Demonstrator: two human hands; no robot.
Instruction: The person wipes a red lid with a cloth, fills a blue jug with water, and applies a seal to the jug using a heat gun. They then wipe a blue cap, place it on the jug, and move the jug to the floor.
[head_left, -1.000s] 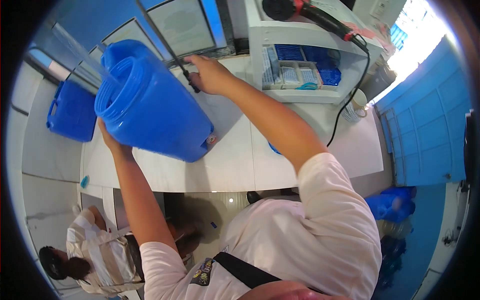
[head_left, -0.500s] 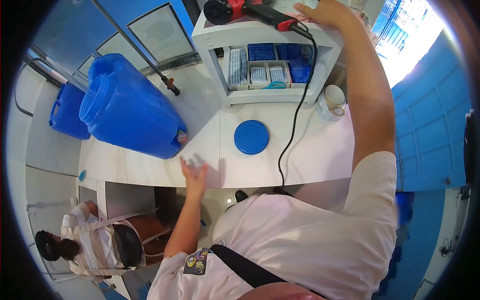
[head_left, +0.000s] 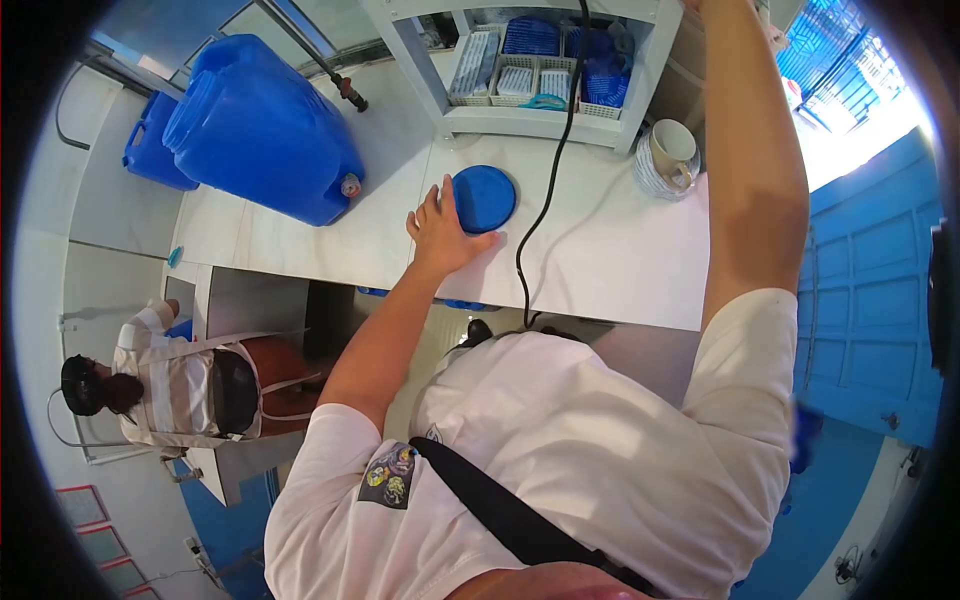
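My left hand (head_left: 447, 232) is over the white counter (head_left: 610, 250) with its fingers spread around the near left side of a round blue lid (head_left: 484, 199). It holds nothing that I can make out. My right arm stretches up past the right end of the white shelf unit (head_left: 520, 124). Only a sliver of my right hand (head_left: 697, 5) shows at the top edge, and its fingers are hidden. A black cord (head_left: 552, 180) runs down from the shelf, to the right of the lid.
A large blue jug (head_left: 265, 130) with a spigot stands at the left, a smaller blue container (head_left: 158, 145) behind it. Cups (head_left: 672, 147) sit by the shelf's right leg. Baskets of packets (head_left: 515, 80) fill the shelf. Another person (head_left: 185, 385) is at the lower left.
My left hand has moved up and right from the counter's front edge to the blue lid. The view has shifted, so the red and black tool and most of my right hand are out of frame.
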